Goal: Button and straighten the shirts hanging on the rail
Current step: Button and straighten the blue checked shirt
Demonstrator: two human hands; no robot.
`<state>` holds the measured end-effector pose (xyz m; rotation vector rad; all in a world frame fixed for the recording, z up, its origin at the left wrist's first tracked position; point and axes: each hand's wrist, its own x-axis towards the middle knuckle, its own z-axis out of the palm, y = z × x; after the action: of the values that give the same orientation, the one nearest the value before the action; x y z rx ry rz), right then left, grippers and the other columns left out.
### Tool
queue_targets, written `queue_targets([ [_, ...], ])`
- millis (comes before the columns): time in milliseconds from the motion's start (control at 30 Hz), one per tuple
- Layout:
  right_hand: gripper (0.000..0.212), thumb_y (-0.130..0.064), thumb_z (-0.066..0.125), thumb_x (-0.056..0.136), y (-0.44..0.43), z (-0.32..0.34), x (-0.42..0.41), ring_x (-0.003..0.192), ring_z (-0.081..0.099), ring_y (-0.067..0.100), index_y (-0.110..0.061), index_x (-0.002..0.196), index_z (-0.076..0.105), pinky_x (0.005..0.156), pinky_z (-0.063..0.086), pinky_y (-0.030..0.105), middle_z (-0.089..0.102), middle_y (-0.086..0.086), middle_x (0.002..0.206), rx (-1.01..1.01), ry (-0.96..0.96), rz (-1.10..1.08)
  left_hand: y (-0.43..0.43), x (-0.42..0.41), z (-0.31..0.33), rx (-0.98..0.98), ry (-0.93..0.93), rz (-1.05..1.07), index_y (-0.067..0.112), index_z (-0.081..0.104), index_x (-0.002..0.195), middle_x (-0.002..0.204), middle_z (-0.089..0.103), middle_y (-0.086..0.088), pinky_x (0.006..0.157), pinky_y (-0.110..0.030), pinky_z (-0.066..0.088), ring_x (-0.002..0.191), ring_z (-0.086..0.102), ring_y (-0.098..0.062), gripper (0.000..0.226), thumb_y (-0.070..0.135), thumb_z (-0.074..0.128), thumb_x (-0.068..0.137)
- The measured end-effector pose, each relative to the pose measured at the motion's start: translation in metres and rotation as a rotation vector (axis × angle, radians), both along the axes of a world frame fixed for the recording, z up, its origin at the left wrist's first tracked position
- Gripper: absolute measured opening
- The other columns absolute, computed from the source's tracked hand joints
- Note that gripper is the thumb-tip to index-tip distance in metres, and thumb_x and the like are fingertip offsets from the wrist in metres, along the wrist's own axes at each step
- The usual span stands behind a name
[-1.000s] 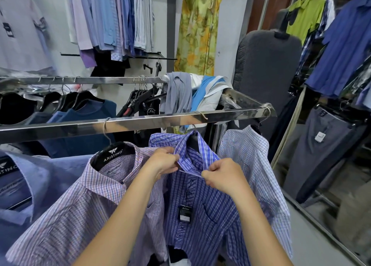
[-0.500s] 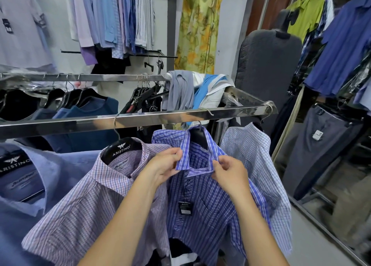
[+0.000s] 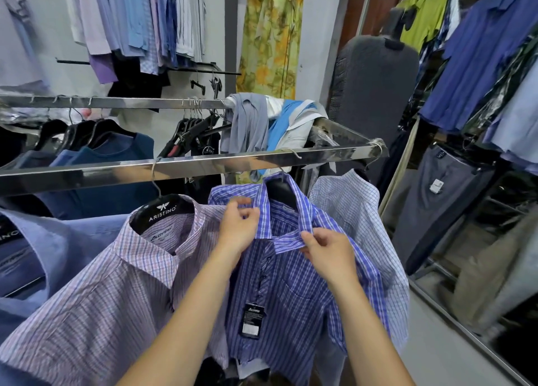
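Note:
A blue checked shirt (image 3: 294, 292) hangs on a black hanger from the steel rail (image 3: 203, 165), with a dark price tag on its front. My left hand (image 3: 237, 225) pinches the left wing of its collar. My right hand (image 3: 329, 253) pinches the right collar point, lower down. To the left hangs a lilac checked shirt (image 3: 96, 304) on an ARISTINO hanger, collar open. A pale blue checked shirt (image 3: 352, 208) hangs just behind on the right.
A plain blue shirt (image 3: 37, 240) hangs at the far left. Loose garments (image 3: 270, 123) are draped over the rail's corner. A second rail behind carries dark tops. Trousers and shirts hang at the right beside a grey padded board (image 3: 375, 94).
My hands have moved apart from the shirt's neck front. The left went up along the collar's left wing, the right out to the right collar point. The collar lies spread wider.

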<state>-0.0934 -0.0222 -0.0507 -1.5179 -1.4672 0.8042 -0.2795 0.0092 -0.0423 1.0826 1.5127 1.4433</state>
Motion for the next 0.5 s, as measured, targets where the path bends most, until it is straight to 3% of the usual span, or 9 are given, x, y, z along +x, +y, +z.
queue_targets([
  [100,0.044,-0.052,0.060,0.082,-0.001,0.002,-0.001,0.074,0.068,0.037,-0.010,0.071,0.057,0.082,0.057,0.057,0.060,0.004,0.059,0.006,0.012,0.012,-0.010,0.001,0.006,0.258,0.430,0.196,0.021,0.056,0.103,0.097,0.054,0.003,0.077,-0.026,0.044,0.082,0.052,-0.011,0.028,0.016,0.075,0.083],
  [200,0.041,-0.030,0.064,0.095,-0.003,0.006,-0.008,0.060,0.059,0.016,-0.015,0.060,0.048,0.088,0.056,0.056,0.053,-0.005,0.055,0.009,0.109,0.025,-0.019,0.002,0.011,0.487,0.696,-0.002,0.026,0.061,0.089,0.092,0.058,0.011,0.082,-0.026,0.046,0.086,0.057,-0.009,0.024,0.019,0.080,0.078],
  [300,0.032,-0.016,0.059,0.100,-0.006,0.013,-0.015,0.066,0.049,0.011,-0.011,0.070,0.048,0.087,0.060,0.039,0.044,0.001,0.063,-0.001,0.259,0.057,-0.022,0.001,0.009,0.294,0.793,-0.305,0.031,0.067,0.104,0.103,0.067,0.017,0.092,-0.029,0.051,0.095,0.060,-0.001,0.033,0.038,0.083,0.076],
  [400,0.026,-0.016,0.055,0.102,-0.005,0.016,-0.018,0.065,0.040,0.011,-0.010,0.079,0.046,0.081,0.057,0.030,0.034,-0.001,0.062,-0.027,0.359,0.098,-0.020,-0.003,0.003,0.220,0.829,-0.358,0.030,0.066,0.121,0.115,0.069,0.014,0.099,-0.031,0.049,0.103,0.059,-0.002,0.049,0.048,0.079,0.077],
  [500,0.028,-0.019,0.054,0.103,-0.004,0.018,-0.020,0.061,0.038,0.008,-0.017,0.078,0.041,0.079,0.055,0.028,0.033,-0.004,0.061,-0.072,0.420,0.151,-0.021,-0.003,0.005,0.228,0.922,-0.346,0.033,0.070,0.112,0.101,0.068,0.016,0.092,-0.034,0.049,0.090,0.050,-0.003,0.035,0.051,0.073,0.082],
])
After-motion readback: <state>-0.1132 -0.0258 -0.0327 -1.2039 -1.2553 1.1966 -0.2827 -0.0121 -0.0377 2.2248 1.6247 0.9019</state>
